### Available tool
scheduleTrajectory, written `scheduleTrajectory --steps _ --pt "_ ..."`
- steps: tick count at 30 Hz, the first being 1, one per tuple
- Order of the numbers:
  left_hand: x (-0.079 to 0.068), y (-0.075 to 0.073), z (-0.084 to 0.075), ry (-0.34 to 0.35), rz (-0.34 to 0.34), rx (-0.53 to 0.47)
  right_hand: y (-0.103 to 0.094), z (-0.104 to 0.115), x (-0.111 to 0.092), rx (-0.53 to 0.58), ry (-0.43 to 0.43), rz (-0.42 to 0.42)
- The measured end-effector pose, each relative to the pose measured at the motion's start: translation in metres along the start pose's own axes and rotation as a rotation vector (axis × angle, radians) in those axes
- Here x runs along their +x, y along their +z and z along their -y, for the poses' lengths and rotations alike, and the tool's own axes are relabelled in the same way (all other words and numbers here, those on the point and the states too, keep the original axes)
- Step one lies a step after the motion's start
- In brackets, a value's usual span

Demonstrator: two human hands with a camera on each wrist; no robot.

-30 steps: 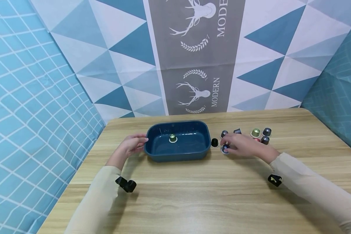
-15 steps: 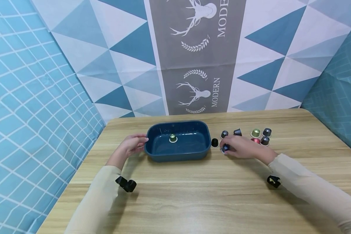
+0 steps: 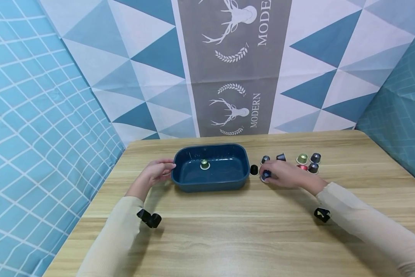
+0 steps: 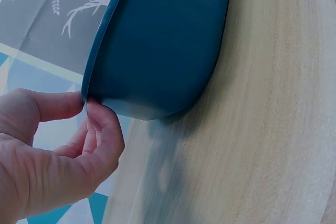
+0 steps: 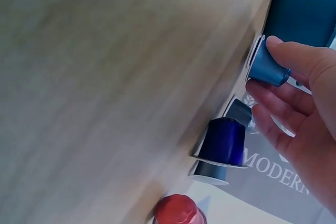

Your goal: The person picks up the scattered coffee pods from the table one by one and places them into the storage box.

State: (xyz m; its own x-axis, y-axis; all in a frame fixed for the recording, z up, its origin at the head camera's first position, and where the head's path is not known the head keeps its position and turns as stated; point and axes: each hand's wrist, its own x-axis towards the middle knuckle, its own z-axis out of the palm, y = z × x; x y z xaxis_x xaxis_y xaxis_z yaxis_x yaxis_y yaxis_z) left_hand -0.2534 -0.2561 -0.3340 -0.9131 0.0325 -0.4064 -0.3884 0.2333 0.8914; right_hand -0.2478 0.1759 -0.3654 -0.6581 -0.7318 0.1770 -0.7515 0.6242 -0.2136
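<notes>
My left hand (image 3: 157, 171) pinches the left rim of a dark blue oblong basin (image 3: 210, 186); in the left wrist view, thumb and index finger (image 4: 105, 129) meet at that rim. Inside the basin sits one green coffee capsule (image 3: 204, 163). To the basin's right, my right hand (image 3: 284, 174) pinches a blue coffee capsule (image 5: 269, 66) between thumb and fingers, low over the wooden table. A white-rimmed black capsule (image 3: 254, 169) stands between that hand and the basin. The held capsule is partly covered by fingers in the head view.
Behind the right hand are a dark capsule (image 3: 265, 159) and a tipped black one (image 3: 281, 157). Farther right are a green capsule (image 3: 302, 158), a red capsule (image 3: 302, 167) and two dark ones (image 3: 315, 157). A patterned cloth (image 3: 235, 69) hangs behind the wooden table (image 3: 207, 234).
My right hand's fingers have closed in on the blue capsule, and the hand has shifted slightly left. The left hand and the basin stay in place.
</notes>
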Motion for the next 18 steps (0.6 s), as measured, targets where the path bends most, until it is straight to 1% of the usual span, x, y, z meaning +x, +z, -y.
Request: scheduleTrajectory --steps 3,11,18 --pt "0.001 0.000 0.001 0.000 -0.002 0.002 -0.002 0.002 0.001 -0.011 0.007 -0.005" --pt "0.003 0.000 0.002 0.008 0.003 0.006 -0.010 0.007 0.005 -0.029 -0.008 -0.046" --pt "0.002 0.001 0.002 -0.002 -0.008 0.018 -0.015 0.009 0.009 -0.008 -0.006 -0.064"
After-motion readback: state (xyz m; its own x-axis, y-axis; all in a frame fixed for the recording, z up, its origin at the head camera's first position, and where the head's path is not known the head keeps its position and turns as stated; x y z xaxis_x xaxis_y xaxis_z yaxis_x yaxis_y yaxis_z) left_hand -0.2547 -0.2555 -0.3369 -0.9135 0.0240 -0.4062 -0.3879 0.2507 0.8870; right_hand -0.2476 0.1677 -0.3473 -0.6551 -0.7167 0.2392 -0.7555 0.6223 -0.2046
